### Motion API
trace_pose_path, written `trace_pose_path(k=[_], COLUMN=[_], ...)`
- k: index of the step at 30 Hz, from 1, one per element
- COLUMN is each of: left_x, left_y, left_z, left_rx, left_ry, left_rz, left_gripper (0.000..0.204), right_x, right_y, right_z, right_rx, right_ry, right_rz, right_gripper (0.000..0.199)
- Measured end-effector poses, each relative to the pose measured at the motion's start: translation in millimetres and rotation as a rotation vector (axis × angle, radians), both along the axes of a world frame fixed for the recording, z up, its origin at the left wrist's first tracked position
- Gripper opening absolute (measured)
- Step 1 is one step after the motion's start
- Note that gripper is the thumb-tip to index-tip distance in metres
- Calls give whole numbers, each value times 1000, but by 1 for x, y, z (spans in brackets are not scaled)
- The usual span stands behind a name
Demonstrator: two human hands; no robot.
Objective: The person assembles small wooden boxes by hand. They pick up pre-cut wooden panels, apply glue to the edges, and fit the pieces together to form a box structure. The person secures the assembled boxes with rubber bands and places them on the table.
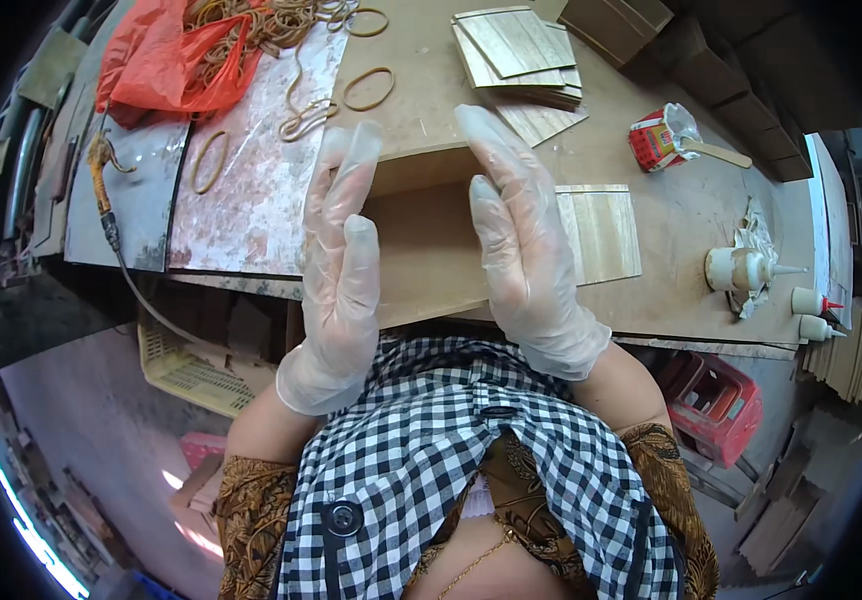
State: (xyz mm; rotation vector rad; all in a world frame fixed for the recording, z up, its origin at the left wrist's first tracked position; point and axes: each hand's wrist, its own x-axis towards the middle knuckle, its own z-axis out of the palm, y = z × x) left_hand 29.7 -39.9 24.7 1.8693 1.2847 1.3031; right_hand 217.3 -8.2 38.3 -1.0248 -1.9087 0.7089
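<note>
An open brown box (427, 240) of thin board sits at the table's front edge, right before me. My left hand (339, 270), in a clear glove, stands along its left side with the fingers stretched out. My right hand (529, 240), gloved alike, lies along the right side, fingers straight and palm facing the other hand. Both palms seem to touch the box walls, which the hands partly hide. Beside my right hand lies a light wooden panel (606, 235). Beyond it is a stack of similar panels (516, 45).
At the far left, a red plastic bag (156, 65) spills rubber bands (251, 30); single bands (369, 89) lie nearby. A red tub (659, 138) with a wooden stick and a glue bottle (736, 268) stand at right. Brown boxes (721, 75) line the far right. Below are a yellow crate (186, 375) and red stool (721, 410).
</note>
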Motion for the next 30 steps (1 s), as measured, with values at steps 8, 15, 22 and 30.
trace_pose_path(k=[8,15,22,30], left_x=[-3,-34,-25,-27], left_y=[-16,-8,2,1], left_z=[8,-18,-7,-22], left_rx=[-276,-308,-232,-138], left_ry=[-596,-393,-302,-171], left_rz=[-151,-341,-303,-226], left_gripper=[117,153,147,133], right_x=[36,59,53,52], right_y=[9,27,45,49], right_z=[1,1,-17,-29], right_rx=[-474,-283,-186,-127], right_ry=[658,-126,-39,-13], right_rz=[299,490,563,546], right_gripper=[101,153,148,137])
